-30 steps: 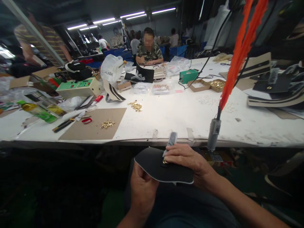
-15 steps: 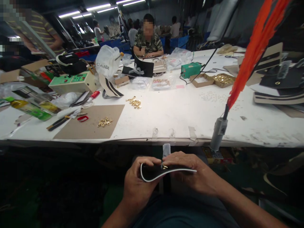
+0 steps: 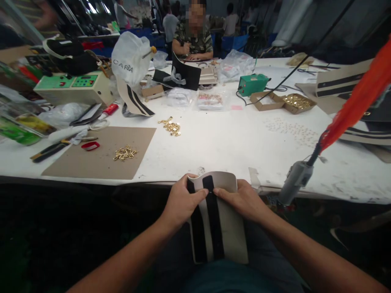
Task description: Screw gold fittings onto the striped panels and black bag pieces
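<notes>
A flexible cream panel with two black stripes (image 3: 232, 232) stands in front of my body at the table's near edge, its top curled. My left hand (image 3: 183, 199) grips its left side, thumb pressed on the face between the stripes. From the right, my right hand (image 3: 241, 199) holds the other edge, its thumb beside the right-hand stripe. Between the two thumb tips a tiny metal spot shows on that stripe. The fingers of both hands are mostly hidden behind the panel.
Gold metal clasps (image 3: 125, 153) lie on a brown board (image 3: 100, 167) at left, near red-handled and black tools. More gold pieces (image 3: 171, 126) sit behind. An orange tassel on a grey tube (image 3: 295, 183) stands at right. A co-worker (image 3: 192, 40) sits across the table.
Both hands have raised and turned the panel, so its striped cream face shows instead of the black side with the gold fitting. The view has shifted slightly.
</notes>
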Tool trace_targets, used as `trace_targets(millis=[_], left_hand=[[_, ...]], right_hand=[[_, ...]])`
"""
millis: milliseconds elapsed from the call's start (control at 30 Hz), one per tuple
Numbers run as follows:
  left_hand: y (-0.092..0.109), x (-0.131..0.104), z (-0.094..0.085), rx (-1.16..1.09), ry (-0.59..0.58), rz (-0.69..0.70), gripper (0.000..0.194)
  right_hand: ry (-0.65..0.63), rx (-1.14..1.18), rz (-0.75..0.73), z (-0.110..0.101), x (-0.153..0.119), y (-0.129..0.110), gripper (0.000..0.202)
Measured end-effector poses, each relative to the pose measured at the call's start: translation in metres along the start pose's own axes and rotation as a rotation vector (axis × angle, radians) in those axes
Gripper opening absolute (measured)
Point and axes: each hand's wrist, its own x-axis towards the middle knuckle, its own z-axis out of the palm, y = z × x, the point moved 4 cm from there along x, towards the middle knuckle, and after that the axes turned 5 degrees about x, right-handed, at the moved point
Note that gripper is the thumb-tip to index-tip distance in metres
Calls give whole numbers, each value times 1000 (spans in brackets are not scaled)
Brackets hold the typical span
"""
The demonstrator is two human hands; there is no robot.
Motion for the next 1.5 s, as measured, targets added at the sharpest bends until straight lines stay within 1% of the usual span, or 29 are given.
trace_targets(millis=[133, 233, 400, 467, 533, 633, 667, 700, 733, 800, 833, 867, 900, 967, 1000, 1100, 1200, 1267, 1400, 1433, 1500], left_hand=[[-11, 36, 10, -90, -61, -49, 23], [-16, 56, 18, -39, -80, -97, 23], [-19, 77, 23, 65, -101, -114, 24], [-19, 81, 23, 100, -107, -109, 26], [-17, 81, 21, 137, -99, -90, 32], [-15, 73, 13, 203, -35, -37, 58], [-13, 69, 9, 244, 12, 20, 66], [-11, 63, 6, 303, 67, 110, 72], [-8, 57, 3, 375, 125, 228, 73], [-5, 43, 2, 528, 203, 490, 62], [-6, 38, 5, 580, 199, 594, 54], [-9, 34, 9, 597, 166, 652, 46], [-14, 33, 14, 590, 123, 675, 40], [-23, 34, 21, 542, 61, 659, 33], [-27, 36, 24, 519, 56, 640, 32], [-32, 40, 27, 487, 97, 602, 34], [-32, 41, 26, 467, 111, 579, 37], [-31, 41, 24, 458, 105, 568, 38], [-30, 43, 21, 447, 87, 546, 39], [-30, 44, 20, 445, 81, 543, 40], [-31, 45, 20, 440, 72, 537, 40]], right_hand=[[35, -132, 71, -7, 29, 5, 27], [61, -224, 114, -9, 47, 10, 26], [84, -436, 98, -7, 64, 10, 26], [95, -470, 104, -7, 66, 9, 26], [85, -448, 131, -6, 66, 8, 25], [59, -411, 145, -6, 65, 8, 25], [55, -408, 140, -5, 65, 8, 26], [53, -407, 132, -5, 66, 9, 27], [49, -407, 125, -5, 67, 10, 27], [36, -409, 117, -5, 69, 11, 26], [25, -411, 114, -4, 70, 12, 25], [14, -413, 110, -4, 71, 13, 24], [6, -417, 107, -3, 72, 14, 23], [-4, -429, 92, -2, 74, 14, 22], [-7, -437, 81, -2, 74, 14, 21], [-27, -469, 37, -1, 75, 13, 18], [-42, -505, -18, -7, 78, 10, 13], [-2, -537, -57, -17, 83, 6, 14], [181, -580, -147, -36, 103, -9, 37], [211, -580, -181, -36, 111, -14, 38], [227, -571, -252, -31, 127, -24, 33]])
